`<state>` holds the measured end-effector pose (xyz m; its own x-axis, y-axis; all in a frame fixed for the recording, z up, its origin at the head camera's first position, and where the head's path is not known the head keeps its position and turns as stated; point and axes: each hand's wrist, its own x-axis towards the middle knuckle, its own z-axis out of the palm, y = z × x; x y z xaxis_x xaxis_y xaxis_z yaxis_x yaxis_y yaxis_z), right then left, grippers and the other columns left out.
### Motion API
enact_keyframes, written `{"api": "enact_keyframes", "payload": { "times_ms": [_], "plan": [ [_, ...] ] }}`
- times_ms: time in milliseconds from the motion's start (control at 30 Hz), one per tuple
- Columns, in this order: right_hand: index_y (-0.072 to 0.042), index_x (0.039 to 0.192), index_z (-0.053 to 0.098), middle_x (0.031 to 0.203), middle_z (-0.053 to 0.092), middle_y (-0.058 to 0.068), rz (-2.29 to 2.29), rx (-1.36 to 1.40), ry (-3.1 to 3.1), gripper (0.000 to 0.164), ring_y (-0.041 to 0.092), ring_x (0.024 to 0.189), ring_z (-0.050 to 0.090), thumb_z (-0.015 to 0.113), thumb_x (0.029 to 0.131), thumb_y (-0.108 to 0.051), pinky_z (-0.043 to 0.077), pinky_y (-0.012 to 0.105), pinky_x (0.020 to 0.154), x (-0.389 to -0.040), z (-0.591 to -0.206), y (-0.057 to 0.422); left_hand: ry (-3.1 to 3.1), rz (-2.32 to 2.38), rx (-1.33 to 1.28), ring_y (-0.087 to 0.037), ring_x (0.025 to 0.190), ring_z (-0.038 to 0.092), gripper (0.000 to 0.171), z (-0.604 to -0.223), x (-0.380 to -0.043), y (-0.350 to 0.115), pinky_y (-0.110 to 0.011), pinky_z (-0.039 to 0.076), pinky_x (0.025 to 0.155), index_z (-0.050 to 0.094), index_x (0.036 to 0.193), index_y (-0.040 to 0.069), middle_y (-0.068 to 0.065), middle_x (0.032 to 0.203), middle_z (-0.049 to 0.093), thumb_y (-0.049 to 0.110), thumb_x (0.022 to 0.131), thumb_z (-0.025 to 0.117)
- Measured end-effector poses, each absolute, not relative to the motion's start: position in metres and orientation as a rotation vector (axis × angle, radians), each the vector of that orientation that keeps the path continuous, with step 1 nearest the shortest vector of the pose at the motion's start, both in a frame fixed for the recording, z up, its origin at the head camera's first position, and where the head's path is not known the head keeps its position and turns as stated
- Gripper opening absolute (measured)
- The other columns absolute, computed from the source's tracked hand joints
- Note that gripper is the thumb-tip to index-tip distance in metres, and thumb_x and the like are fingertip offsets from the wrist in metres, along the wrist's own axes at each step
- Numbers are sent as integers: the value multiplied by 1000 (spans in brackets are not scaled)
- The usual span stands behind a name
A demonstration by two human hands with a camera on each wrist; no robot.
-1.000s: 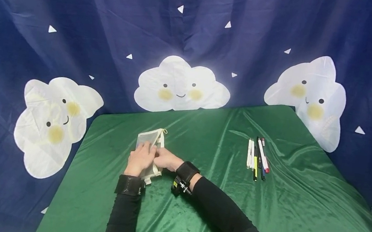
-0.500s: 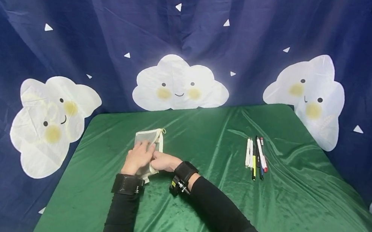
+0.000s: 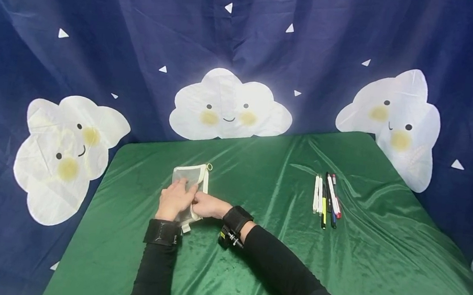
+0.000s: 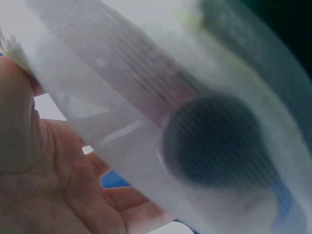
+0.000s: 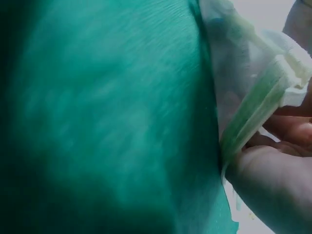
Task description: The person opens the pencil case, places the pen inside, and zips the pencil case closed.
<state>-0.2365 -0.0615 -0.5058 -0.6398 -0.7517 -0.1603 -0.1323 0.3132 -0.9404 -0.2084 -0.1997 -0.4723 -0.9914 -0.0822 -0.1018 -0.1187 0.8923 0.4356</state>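
Observation:
A translucent mesh zip pouch (image 3: pixel 189 173) with cream trim lies on the left part of the green cloth, a pull ring (image 3: pixel 210 167) at its far corner. My left hand (image 3: pixel 174 199) lies over the pouch and grips it, thumb toward the right hand. In the left wrist view, the mesh (image 4: pixel 112 92) fills much of the frame, with a blurred dark round shape (image 4: pixel 214 141) showing through. My right hand (image 3: pixel 209 206) reaches across and pinches the pouch's near right edge. The right wrist view shows its fingers at the cream zip band (image 5: pixel 261 105); some fingertips are hidden.
To the right lie several pens in a loose bundle, among them a white pen (image 3: pixel 315 194), a yellow-and-black marker (image 3: pixel 323 214) and a red-ended white pen (image 3: pixel 333 194). The green cloth (image 3: pixel 259 178) meets a dark blue curtain (image 3: pixel 145 27) printed with clouds.
My right hand has shifted slightly left along the pouch, closer to the left hand. The pouch's right side lies a little differently. The pens have stayed put.

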Motion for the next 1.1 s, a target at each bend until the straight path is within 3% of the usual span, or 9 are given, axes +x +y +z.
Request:
{"api": "enact_keyframes", "payload": {
  "times_ms": [133,433,567,700,967,1100],
  "plan": [
    [2,103,71,74,50,-4,-1219,-875,2179,29,9,59,44,49,85,10,36,19,56,-237,-506,-60,3002,668,-152,-48,136,50,61,-476,-209,-201,-64,37,110,49,145,0,-26,148,52,44,103,42],
    [2,91,72,76,56,0,-1206,-895,2306,19,7,61,45,54,89,5,37,17,56,-230,-505,-57,3036,619,-123,-49,132,53,61,-484,-209,-206,-65,39,108,50,143,-2,-26,145,55,43,103,43],
    [2,97,75,84,70,6,-1348,-714,2253,21,8,64,54,55,91,6,41,18,56,-230,-503,-50,3042,607,-129,-49,131,54,58,-485,-207,-207,-65,39,108,51,143,-1,-26,145,56,41,103,42],
    [1,111,74,106,77,15,-1439,-573,2227,23,12,81,67,58,95,0,49,19,63,-231,-500,-38,3037,592,-155,-49,130,55,57,-486,-204,-209,-64,41,107,51,143,0,-26,144,57,41,104,42],
    [-1,117,71,114,75,14,-1370,-547,2513,27,24,101,71,60,93,-5,58,37,93,-243,-480,15,3062,612,-113,-48,126,58,55,-482,-207,-207,-63,42,104,54,139,0,-26,139,60,41,104,44],
    [-2,117,71,115,75,14,-1286,-521,2749,28,30,105,71,59,92,-6,57,43,96,-251,-471,57,3056,627,-121,-49,127,57,55,-482,-204,-207,-64,42,104,54,139,0,-27,140,59,41,104,44]
  ]
}}
